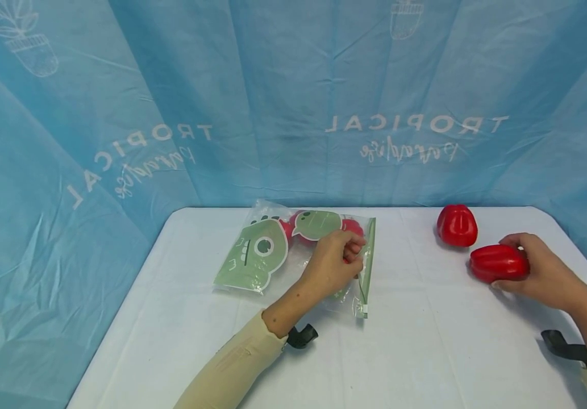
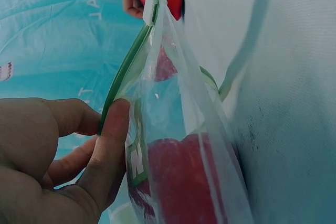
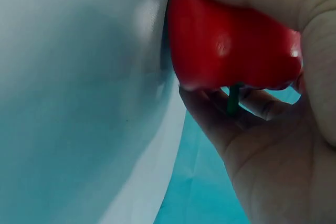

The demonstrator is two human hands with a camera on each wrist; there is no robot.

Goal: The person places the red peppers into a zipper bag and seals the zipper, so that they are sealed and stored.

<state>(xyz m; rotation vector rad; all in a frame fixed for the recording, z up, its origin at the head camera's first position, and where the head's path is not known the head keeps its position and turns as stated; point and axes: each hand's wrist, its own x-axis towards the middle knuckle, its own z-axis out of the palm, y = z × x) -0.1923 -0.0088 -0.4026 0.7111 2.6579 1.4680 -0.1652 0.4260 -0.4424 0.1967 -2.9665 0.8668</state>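
Observation:
A clear zip bag point(image 1: 252, 258) with green cartoon prints lies on the table, red objects point(image 2: 181, 182) inside it. At its right end, my left hand point(image 1: 326, 267) pinches one side of the green-edged mouth point(image 2: 123, 72), which stands partly apart in the left wrist view. A white slider point(image 2: 150, 10) sits at one end of that edge. My right hand point(image 1: 549, 272) grips a glossy red bell pepper point(image 1: 498, 263) lying on its side, at or just above the tabletop. Its green stem point(image 3: 232, 99) faces the palm. Behind it stands another red bell pepper point(image 1: 457, 226), touched by neither hand.
The table has a white cover point(image 1: 416, 352). A blue curtain point(image 1: 293, 102) with white lettering hangs along the back and sides. Each wrist carries a black mount, one of them point(image 1: 302, 336) close to the table below the bag.

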